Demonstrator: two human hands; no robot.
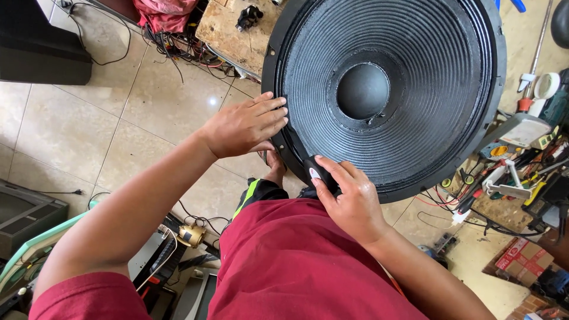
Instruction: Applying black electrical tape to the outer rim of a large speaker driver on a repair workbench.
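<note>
Speaker cone faces up; left hand steadies its rim, right hand grips a black tool.

Red-and-white cardboard box, rectangular, on the floor at lower right. Dark television screen, grey-framed, at the left edge.

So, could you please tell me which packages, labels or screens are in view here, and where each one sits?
Cardboard box: lower right on the floor, rectangular, red and white print.
Small label: on the black object under the right hand at the speaker's lower rim, oval, white with red.
Old television screen: far left edge, dark grey glass in a grey casing.
</note>
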